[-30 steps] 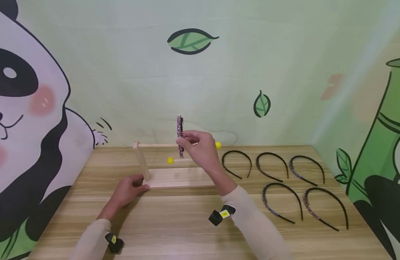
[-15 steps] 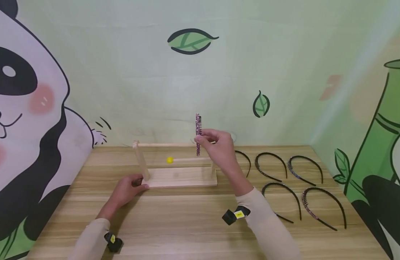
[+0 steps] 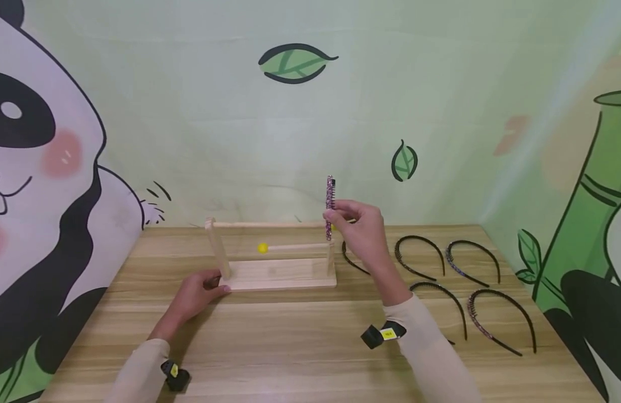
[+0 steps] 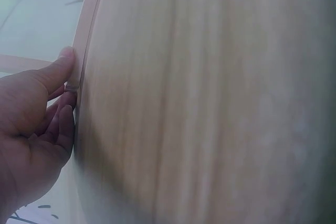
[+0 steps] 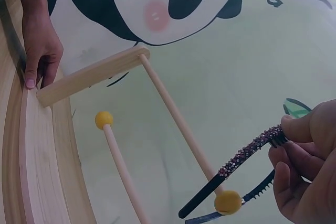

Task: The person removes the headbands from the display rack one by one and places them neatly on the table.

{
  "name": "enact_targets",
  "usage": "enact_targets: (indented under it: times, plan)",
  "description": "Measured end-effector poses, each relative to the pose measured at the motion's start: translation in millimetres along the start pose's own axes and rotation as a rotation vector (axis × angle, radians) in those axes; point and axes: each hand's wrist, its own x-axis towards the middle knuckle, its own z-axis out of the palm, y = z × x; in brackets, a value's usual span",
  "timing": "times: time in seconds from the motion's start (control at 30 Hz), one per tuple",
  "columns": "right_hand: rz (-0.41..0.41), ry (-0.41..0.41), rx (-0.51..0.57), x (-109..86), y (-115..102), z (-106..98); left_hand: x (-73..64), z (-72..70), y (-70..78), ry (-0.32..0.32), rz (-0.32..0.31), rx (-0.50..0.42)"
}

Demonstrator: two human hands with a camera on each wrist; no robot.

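Note:
My right hand [image 3: 363, 229] pinches a black toothed headband [image 3: 330, 204] with pink-purple glitter, held upright near the right end of a wooden rack [image 3: 270, 275]. In the right wrist view, the headband overlaps the yellow ball [image 5: 228, 202] on the tip of the upper rod [image 5: 181, 121]. My left hand [image 3: 196, 294] grips the left end of the rack's base, thumb at the front corner and fingers curled behind it. A shorter lower rod [image 3: 297, 247] ends in another yellow ball [image 3: 262, 248]. The left wrist view shows the pinched base edge [image 4: 86, 30] up close.
Several headbands lie on the wooden table [image 3: 270, 347] to the right, among them one with blue glitter [image 3: 458, 266] and one with pink glitter [image 3: 479, 324]. My right forearm partly covers others. A panda-printed backdrop [image 3: 199, 112] stands behind the table.
My right hand has carried the glittery headband rightward along the rack, from over its middle to its right end. The left hand and the rack have stayed in place.

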Motion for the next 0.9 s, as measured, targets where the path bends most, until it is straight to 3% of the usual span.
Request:
enact_targets:
  times: [0.4,0.67,0.9]
  plan:
    - [0.059,0.034,-0.003,-2.7,7.7,-15.7,0.4,0.3,0.7,-0.01,0.001,-0.006]
    - [0.053,0.064,0.024,-6.5,20.6,-24.9,0.1,0.4,-0.3,-0.002,0.002,-0.002]
    - [0.056,0.088,-0.042,-12.9,34.0,-34.2,0.2,0.5,-1.3,0.0,-0.005,-0.003]
